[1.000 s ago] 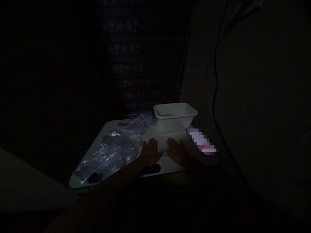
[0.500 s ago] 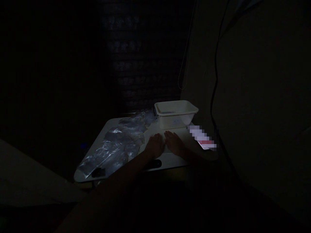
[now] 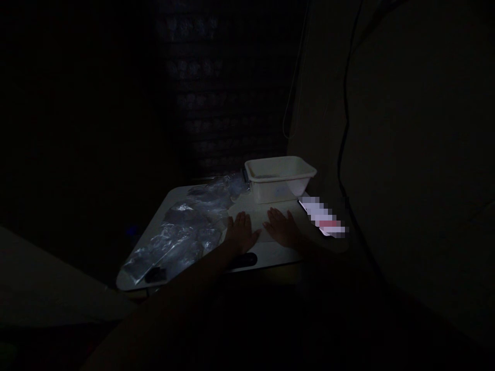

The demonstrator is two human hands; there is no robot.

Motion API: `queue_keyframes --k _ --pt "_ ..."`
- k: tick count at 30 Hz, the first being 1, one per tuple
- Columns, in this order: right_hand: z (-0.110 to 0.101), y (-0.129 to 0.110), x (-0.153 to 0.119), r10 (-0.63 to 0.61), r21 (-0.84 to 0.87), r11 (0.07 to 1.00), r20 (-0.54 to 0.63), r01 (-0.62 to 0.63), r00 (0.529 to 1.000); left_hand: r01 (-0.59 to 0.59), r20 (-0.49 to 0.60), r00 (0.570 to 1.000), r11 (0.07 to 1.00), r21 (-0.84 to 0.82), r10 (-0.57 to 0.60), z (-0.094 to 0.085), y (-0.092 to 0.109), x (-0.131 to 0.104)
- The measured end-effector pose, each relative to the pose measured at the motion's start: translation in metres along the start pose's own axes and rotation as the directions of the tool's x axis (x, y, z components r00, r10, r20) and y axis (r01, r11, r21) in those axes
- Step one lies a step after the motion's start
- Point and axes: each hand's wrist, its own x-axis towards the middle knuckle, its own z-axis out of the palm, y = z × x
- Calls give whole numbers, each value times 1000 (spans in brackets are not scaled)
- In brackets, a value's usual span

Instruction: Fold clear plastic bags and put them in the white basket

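My left hand [image 3: 240, 233] lies palm down with its fingers spread, just right of the crumpled clear plastic bags [image 3: 185, 226]. My right hand [image 3: 284, 226] is also flat and palm down, fingers apart, in front of the white plastic tub [image 3: 278, 190]. A pale, thin flat sheet [image 3: 257, 214] seems to lie under both hands; in the dim light I cannot tell what it is made of. Neither hand grasps anything.
The small white table [image 3: 176, 196] has a dark slot [image 3: 245, 259] near its front edge. To the right lies a lit, phone-like slab [image 3: 323, 216], its face pixelated. A dark cable [image 3: 342, 144] hangs along the right wall. Dark slatted blinds [image 3: 232, 98] stand behind.
My hands have moved apart, left hand to the left and right hand slightly right, and their fingers have spread wider. The bags and tub stay in place.
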Motion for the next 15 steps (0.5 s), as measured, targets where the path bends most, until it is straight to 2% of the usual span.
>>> queue_keyframes --k 4,6,9,10,12,15 --pt "1 10 -4 8 -10 1000 -6 -8 1000 10 25 1000 1000 3 -10 -3 -1 -1" --pt "1 13 -6 7 -2 1000 1 -7 1000 -3 -4 1000 1000 16 3 -6 -2 -2" --pt "-1 16 -7 29 6 1000 4 -29 1000 -152 -94 983 987 55 157 -17 -1 -6" --pt "-2 17 -7 39 4 999 0 -39 999 -240 -108 963 968 66 246 -22 1 -8" --pt "-3 19 -8 46 -2 999 -13 -46 999 -425 -59 902 904 57 428 -30 9 -11" --pt "-2 23 -9 19 -6 1000 -12 -19 1000 -573 -48 815 816 79 577 -37 28 -16"
